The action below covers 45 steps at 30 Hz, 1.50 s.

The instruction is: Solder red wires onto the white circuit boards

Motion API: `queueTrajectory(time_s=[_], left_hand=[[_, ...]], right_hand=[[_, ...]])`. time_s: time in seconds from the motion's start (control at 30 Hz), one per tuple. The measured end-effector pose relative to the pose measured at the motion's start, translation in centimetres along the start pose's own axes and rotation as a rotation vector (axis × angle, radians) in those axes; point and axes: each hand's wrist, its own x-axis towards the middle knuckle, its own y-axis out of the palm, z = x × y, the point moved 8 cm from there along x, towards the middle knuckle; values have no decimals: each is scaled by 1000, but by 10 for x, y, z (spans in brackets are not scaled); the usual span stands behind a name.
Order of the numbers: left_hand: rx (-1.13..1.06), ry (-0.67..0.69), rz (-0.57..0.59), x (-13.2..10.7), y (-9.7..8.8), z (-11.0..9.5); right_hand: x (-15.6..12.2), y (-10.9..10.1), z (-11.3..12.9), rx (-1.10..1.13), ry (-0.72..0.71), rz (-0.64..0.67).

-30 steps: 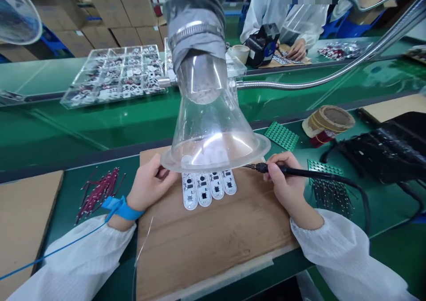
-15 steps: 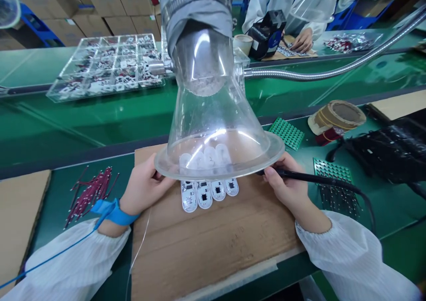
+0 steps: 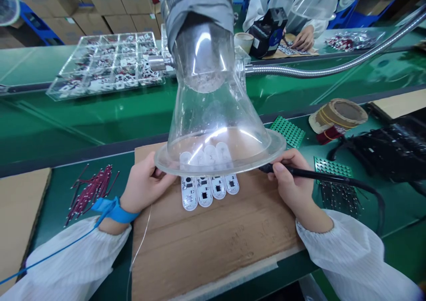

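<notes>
My left hand (image 3: pixel 146 181), with a blue wrist strap (image 3: pixel 116 211), is closed beside the left end of a row of white circuit boards (image 3: pixel 204 192). A thin solder wire (image 3: pixel 143 236) runs up from the cardboard into it; the fingertips are partly hidden behind the rim of a clear funnel-shaped hood (image 3: pixel 213 114). My right hand (image 3: pixel 293 176) grips a soldering iron (image 3: pixel 299 172) by its black handle, to the right of the boards and apart from them. The iron's tip is hidden behind the hood rim. The boards lie side by side on a cardboard sheet (image 3: pixel 233 239), their far ends seen through the hood.
Dark red wires (image 3: pixel 91 192) lie at left. Green boards (image 3: pixel 288 131), a tape roll (image 3: pixel 339 114) and a black device (image 3: pixel 392 148) stand at right. A divided clear tray (image 3: pixel 109 65) sits on the far ledge. Across, a co-worker's hand (image 3: pixel 303 39) works beside a flexible metal arm (image 3: pixel 299 73).
My right hand has shifted a little to the right with the soldering iron, away from the boards. The left hand and the boards stay nearly where they were.
</notes>
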Motion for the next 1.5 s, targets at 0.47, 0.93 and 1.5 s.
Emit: queueTrajectory(time_s=[0.47,0.93,1.5], left_hand=[[53,113,-35,3,-4,-14],[55,180,-89,5,-10,-26],[82,182,-171,5,-16,-27]], right_hand=[[0,18,6,-84,-58,173],[1,19,12,-139,-68,177],[-3,35,17,-103,-63,222]])
